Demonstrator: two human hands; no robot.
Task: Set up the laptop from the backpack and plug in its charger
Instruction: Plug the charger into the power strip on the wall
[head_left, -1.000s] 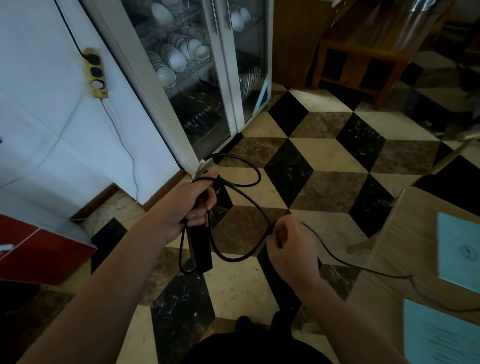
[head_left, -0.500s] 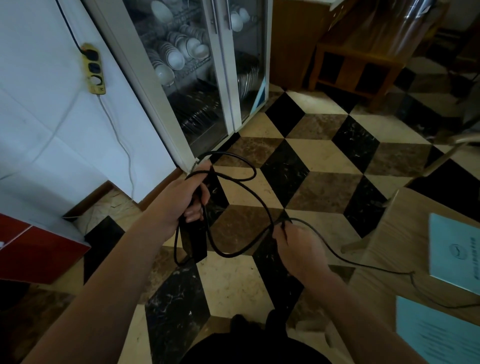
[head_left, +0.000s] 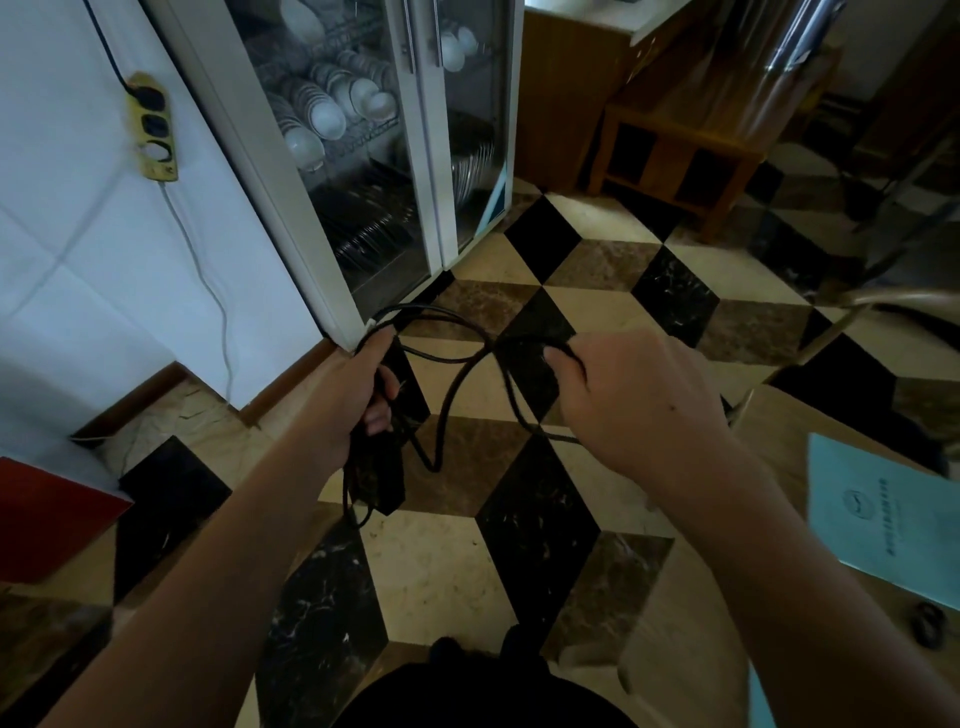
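Since the earlier frames the right hand (head_left: 631, 400) has risen toward mid-frame and now sits level with the left hand (head_left: 353, 400), and the cable loops between them have drawn tighter and shorter. That left hand is closed around the black charger brick (head_left: 376, 475), which hangs below the fist just left of centre, together with a bunch of the charger cable (head_left: 457, 384). The right hand is curled shut on a loop of the same cable, fingers hooked through it. The strands cross between the hands above the chequered floor (head_left: 441, 571).

The laptop is not in view; only a table edge with a blue booklet (head_left: 883, 519) shows at the right side of the frame. A yellow power strip (head_left: 151, 127) hangs on the white wall in the upper left, with at least one socket that looks free, well apart from both hands.

The main risk is the crossing loops: pulling the hands apart may cinch them into a knot rather than free them. A sharp tug could also drag on whatever the far end is attached to off the right edge, which cannot be seen. The brick, hanging by a loose grip shared with cable, could slip and strike the hard floor. Slack drooping near the feet at the bottom of the frame could catch a shoe on the way to the strip
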